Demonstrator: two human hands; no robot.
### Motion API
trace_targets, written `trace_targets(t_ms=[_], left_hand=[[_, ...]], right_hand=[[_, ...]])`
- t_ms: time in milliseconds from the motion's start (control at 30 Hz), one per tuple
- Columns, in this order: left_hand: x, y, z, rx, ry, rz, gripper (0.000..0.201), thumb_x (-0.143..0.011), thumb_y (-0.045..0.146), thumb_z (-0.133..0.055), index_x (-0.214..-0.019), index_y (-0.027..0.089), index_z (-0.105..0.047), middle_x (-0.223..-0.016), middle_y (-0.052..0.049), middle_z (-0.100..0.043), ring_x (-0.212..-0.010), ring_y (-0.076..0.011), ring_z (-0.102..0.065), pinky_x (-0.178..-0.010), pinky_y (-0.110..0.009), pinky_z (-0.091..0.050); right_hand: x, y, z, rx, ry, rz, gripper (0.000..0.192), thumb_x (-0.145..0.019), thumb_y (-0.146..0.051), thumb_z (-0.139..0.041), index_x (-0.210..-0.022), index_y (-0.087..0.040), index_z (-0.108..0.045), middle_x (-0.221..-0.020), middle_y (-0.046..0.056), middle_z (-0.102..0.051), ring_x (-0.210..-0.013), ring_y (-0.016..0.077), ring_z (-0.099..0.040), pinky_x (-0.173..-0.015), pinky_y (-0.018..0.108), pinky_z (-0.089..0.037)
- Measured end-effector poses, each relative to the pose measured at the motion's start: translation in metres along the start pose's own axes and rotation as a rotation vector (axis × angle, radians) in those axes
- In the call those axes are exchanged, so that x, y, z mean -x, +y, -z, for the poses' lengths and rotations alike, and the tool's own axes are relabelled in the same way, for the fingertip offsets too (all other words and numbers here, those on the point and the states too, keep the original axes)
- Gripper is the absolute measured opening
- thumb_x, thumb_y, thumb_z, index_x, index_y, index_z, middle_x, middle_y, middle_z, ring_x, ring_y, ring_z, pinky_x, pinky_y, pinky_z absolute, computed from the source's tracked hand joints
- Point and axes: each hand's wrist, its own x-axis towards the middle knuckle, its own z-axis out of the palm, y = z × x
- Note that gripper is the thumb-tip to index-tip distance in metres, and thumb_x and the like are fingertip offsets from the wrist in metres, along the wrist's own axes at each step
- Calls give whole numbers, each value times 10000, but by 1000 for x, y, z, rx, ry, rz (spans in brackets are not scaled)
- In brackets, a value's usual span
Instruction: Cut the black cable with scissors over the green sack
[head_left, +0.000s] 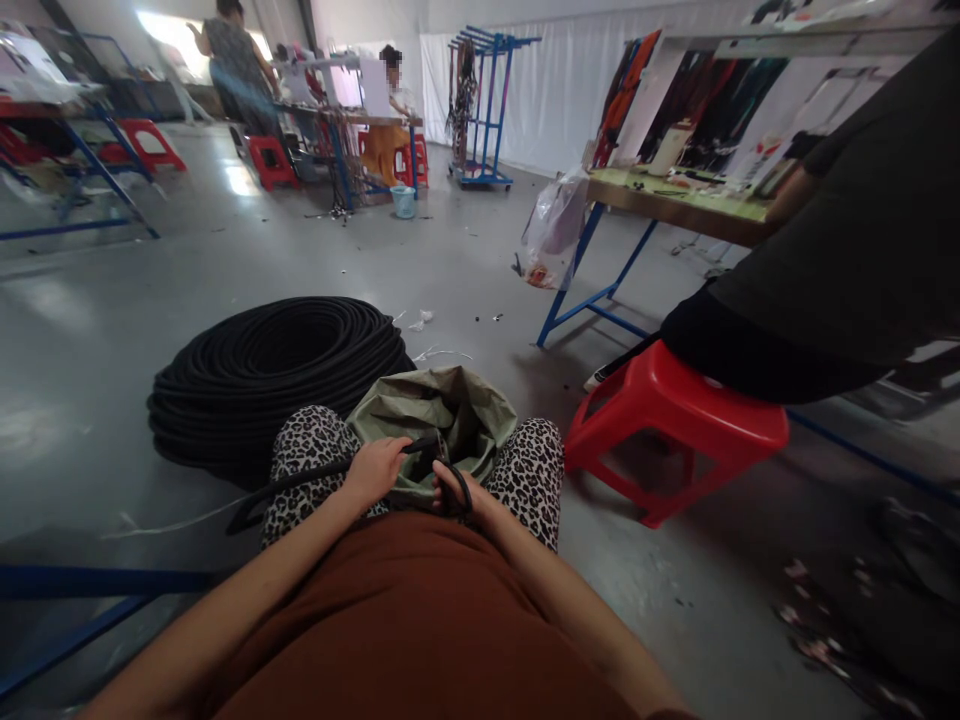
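both hands hold black hose (315, 478) over green sack (442, 415).

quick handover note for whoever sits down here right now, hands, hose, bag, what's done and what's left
Left hand: closed on the black hose, which runs across the left knee toward the floor.
Right hand: holds dark scissors at the hose end; whether they are cutting cannot be told.
Bag: green, open, between the knees, just beyond both hands; its contents are not visible.
Coil: large, on the floor ahead and to the left.
Stool: red, to the right, with another person seated on it.
Done: cannot be told. Left: most of the hose appears to remain on the coil.
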Motion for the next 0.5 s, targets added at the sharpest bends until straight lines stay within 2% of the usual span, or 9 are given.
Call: trace_targets(t_ms=[267,500], left_hand=[[-1,-4,-1,11,-38,12,402,-1000,219,-499,-1320,211,-742,-1297,-112,-808,-1195,-268,-754,-1048,-406,-573],[0,-1,-1,4,-43,35,403,-1014,209,-493,-1342,193,-728,-1299,-125,-801,-1188,-272,-751,-1055,-409,-567]], right_hand=[[2,-1,3,168,19,47,475,-1100,-492,-587,-774,-149,-625,-571,-11,-588,-452,112,-558,-474,211,-466],[-2,2,3,174,15,72,499,-1046,-551,-664,-731,-167,-615,-569,-8,-591,-466,122,-561,-483,219,-471]])
